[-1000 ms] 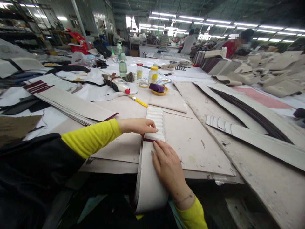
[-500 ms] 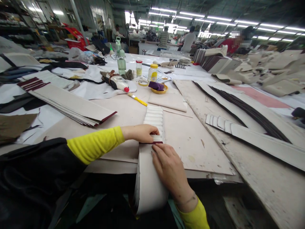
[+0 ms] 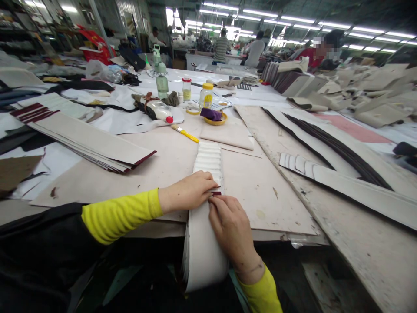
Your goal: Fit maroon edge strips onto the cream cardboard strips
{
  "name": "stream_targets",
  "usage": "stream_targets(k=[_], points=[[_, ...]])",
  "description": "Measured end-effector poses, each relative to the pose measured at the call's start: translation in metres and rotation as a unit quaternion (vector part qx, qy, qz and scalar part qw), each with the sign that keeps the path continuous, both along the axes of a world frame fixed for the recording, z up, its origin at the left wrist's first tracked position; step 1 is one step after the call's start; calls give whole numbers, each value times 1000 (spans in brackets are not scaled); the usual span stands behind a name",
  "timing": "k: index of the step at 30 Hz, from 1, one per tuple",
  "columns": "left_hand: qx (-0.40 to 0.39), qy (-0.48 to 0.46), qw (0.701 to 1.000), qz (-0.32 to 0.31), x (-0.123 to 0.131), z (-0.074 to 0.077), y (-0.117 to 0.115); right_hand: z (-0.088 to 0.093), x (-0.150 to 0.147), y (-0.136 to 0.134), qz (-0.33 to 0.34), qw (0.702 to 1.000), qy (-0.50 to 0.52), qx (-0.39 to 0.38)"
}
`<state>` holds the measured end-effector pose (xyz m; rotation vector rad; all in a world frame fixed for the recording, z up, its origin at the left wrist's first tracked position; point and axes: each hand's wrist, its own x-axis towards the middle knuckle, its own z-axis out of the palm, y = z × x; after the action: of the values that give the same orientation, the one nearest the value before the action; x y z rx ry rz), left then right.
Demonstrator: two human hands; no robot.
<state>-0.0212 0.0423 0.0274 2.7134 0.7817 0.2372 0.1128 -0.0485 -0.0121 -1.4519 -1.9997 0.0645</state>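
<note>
A stack of long off-white strips (image 3: 203, 254) runs toward me over the table's front edge, its near part bending down. Farther up, the overlapped ends (image 3: 208, 161) of the strips show as stepped pale bands. Across the top strip lies a narrow dark red edge (image 3: 215, 193). My left hand (image 3: 190, 190) has its fingers closed on this edge from the left. My right hand (image 3: 233, 230) pinches the same edge from below right, its palm resting along the strip. The two hands' fingertips almost meet, partly hiding the edge.
More strips with dark red ends (image 3: 94, 134) lie at left. A yellow-handled brush (image 3: 187, 134), a yellow dish (image 3: 217, 120) with purple cloth and a yellow-lidded jar (image 3: 206, 96) stand beyond. Dark-edged strips (image 3: 342, 187) lie right. A person (image 3: 312, 54) is at the back right.
My left fingers have come down from the pale band onto the dark red edge, beside my right fingertips, covering more of it. My right hand has stayed nearly in place. The view has shifted slightly.
</note>
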Motion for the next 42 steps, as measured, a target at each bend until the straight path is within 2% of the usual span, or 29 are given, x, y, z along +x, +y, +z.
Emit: stream_targets(k=[8, 13, 17, 20, 26, 30, 36, 42], points=[[105, 44, 993, -13, -4, -10, -13, -5, 6, 6, -45, 996, 75, 7], [122, 49, 991, -3, -4, -12, -14, -8, 10, 18, -8, 997, 78, 2], [102, 21, 994, 16, -4, -16, -12, -9, 8, 22, -10, 999, 36, -15], [58, -19, 998, 32, -9, -16, -9, -7, 6, 22, -16, 999, -9, -30], [-50, -96, 992, 66, -41, -16, -6, 6, 6, 24, 29, 995, -80, -52], [-84, -129, 985, 77, -52, -20, -6, 12, 5, 31, 52, 991, -104, -63], [-90, -133, 984, 79, -51, -20, -7, 16, 4, 44, 122, 983, -81, -111], [-30, -85, 993, 77, -50, -22, -14, 17, 2, 42, 136, 981, -108, -84]])
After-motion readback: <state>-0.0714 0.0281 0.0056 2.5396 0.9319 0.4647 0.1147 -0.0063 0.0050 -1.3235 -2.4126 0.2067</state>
